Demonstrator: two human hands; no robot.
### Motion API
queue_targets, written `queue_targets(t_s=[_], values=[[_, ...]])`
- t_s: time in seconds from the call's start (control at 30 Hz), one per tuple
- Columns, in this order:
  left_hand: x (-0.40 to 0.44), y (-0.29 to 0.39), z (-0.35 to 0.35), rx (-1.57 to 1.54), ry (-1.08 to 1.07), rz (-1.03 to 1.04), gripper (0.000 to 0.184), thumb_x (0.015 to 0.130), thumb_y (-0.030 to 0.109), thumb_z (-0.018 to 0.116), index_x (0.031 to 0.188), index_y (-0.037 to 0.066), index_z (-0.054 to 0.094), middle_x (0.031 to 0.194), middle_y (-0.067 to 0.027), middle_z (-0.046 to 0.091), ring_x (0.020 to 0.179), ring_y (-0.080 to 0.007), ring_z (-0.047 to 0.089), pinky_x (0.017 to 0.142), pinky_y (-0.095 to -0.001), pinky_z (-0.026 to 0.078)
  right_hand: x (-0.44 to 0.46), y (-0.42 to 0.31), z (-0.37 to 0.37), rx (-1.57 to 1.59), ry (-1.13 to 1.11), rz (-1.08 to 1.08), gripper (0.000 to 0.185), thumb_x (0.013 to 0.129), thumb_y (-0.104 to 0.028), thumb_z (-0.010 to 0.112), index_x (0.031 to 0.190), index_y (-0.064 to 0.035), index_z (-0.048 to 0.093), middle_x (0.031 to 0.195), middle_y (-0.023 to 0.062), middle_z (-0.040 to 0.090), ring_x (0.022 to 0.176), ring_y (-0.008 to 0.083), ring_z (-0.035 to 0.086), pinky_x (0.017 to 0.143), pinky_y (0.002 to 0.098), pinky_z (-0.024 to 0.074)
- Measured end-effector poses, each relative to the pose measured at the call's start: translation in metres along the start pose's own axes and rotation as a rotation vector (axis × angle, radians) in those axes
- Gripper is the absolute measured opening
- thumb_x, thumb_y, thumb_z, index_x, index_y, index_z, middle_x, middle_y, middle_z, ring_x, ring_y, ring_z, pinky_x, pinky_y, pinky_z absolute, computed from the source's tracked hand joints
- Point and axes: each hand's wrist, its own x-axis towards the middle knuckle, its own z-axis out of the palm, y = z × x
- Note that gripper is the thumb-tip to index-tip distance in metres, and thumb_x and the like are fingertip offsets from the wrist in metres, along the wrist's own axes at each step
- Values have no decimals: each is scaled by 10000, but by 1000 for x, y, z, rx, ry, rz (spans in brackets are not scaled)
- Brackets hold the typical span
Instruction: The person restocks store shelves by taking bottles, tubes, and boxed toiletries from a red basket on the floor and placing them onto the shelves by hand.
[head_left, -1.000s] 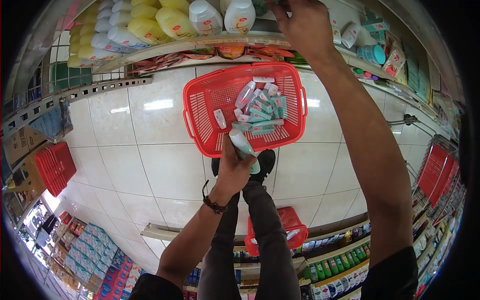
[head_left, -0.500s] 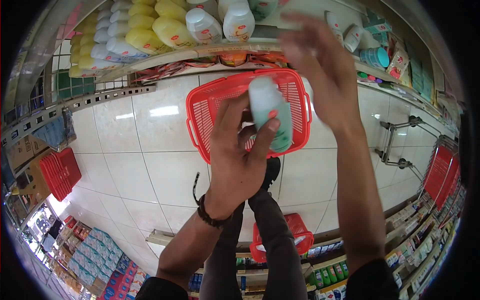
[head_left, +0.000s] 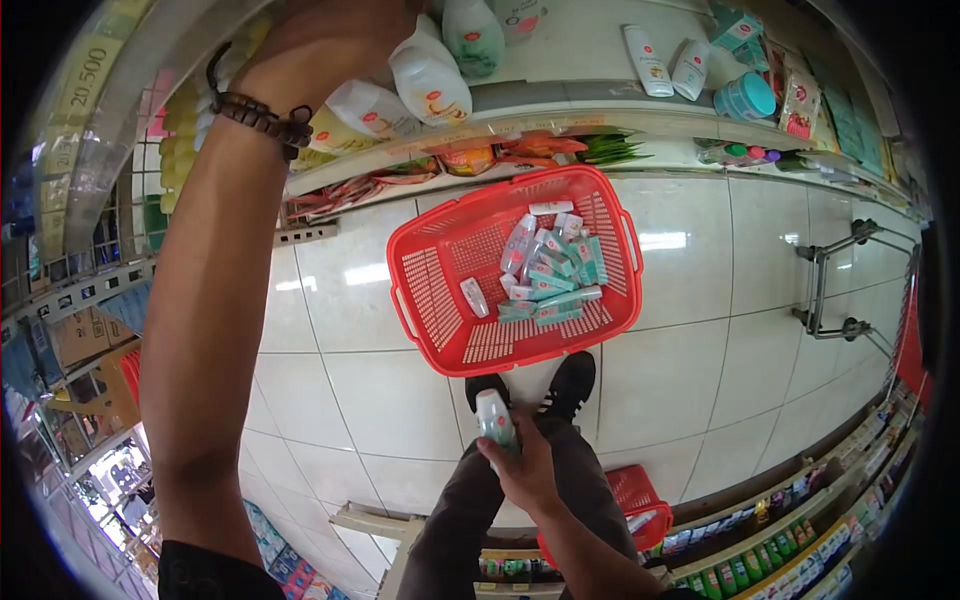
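Note:
My right hand [head_left: 525,462] is low in front of my legs, with the fingers wrapped round a white and pale green bottle [head_left: 496,418]. My left hand [head_left: 335,40] reaches over the shelf at the top; its fingers are mostly hidden or cut off by the frame edge. Close to it stand a white bottle [head_left: 430,85] with a red label and a green-tinted bottle [head_left: 473,40]. Below the shelf, a red plastic basket [head_left: 412,335] sits on the floor, with several small teal boxes [head_left: 550,275] and a small white bottle [head_left: 474,298] inside.
More white bottles [head_left: 648,62] and a turquoise jar [head_left: 745,98] are on the shelf's right part. A metal trolley frame [head_left: 820,280] stands at the right. Another red basket [head_left: 640,500] is behind my legs, by a lower shelf with several green bottles [head_left: 745,570].
A white and green bottle was in my left hand; now my right hand holds such a bottle, lower down. My left hand has moved up to the shelf. The basket's contents are now visible.

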Motion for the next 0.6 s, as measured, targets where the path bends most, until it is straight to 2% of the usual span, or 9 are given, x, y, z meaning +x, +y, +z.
queue_targets(t_s=[0.1, 0.17, 0.23, 0.3, 0.4, 0.5, 0.57, 0.6], values=[[11, 3, 2, -70, -123, -102, 280, 910, 160, 686, 1178, 79, 706, 1157, -148, 721, 1097, -324, 673, 938, -404, 526, 4, -19, -8, -78, -56, -117, 429, 909, -227, 775, 1208, 10, 579, 934, 156, 721, 819, 219, 716, 752, 349, 542], [15, -3, 9, -101, -159, -112, 252, 915, 138, 659, 1152, 75, 716, 1164, -148, 722, 1101, -325, 675, 930, -400, 530, 5, -20, -12, -62, -9, -118, 458, 896, -211, 785, 1240, 4, 572, 941, 171, 727, 865, 245, 729, 784, 361, 546], [16, -6, 16, -83, -147, -103, 259, 919, 133, 641, 1160, 72, 714, 1160, -153, 721, 1095, -328, 676, 927, -403, 532, 9, -10, -12, -56, 96, -134, 466, 888, -228, 785, 1223, 16, 571, 869, 179, 713, 794, 318, 739, 740, 385, 560], [18, -11, 22, -60, -134, -101, 267, 923, 127, 624, 1167, 70, 713, 1157, -158, 720, 1089, -332, 677, 925, -405, 533, 14, -5, -12, -75, 109, -111, 462, 892, -216, 780, 1228, 16, 564, 875, 183, 716, 812, 323, 748, 754, 382, 566], [19, -19, 30, -102, -134, -154, 286, 930, 123, 602, 1194, 68, 696, 1156, -166, 715, 1073, -337, 679, 923, -412, 536, 21, -5, -12, -39, 137, -114, 489, 891, -212, 781, 1250, 19, 544, 903, 188, 709, 814, 309, 740, 760, 376, 562], [17, -25, 35, -230, -135, -188, 281, 937, 111, 586, 1193, 60, 686, 1156, -173, 710, 1073, -341, 677, 929, -415, 534, 34, -20, -17, 43, 164, -202, 499, 888, -158, 779, 1277, 20, 523, 979, 162, 707, 870, 256, 721, 809, 355, 555], [16, -26, 37, -96, -91, -67, 277, 941, 101, 576, 1192, 53, 683, 1162, -185, 708, 1077, -342, 677, 929, -411, 535, 47, -31, -25, 378, 220, -337, 536, 873, -86, 781, 1319, 21, 503, 1081, 136, 687, 965, 206, 681, 870, 331, 536], [14, -19, 33, -96, -94, -70, 277, 941, 101, 576, 1192, 53, 683, 1162, -185, 708, 1077, -342, 677, 929, -411, 535, 55, -39, -34, 311, 241, -409, 556, 864, -52, 782, 1335, 23, 496, 1110, 129, 677, 999, 198, 668, 892, 332, 532]])
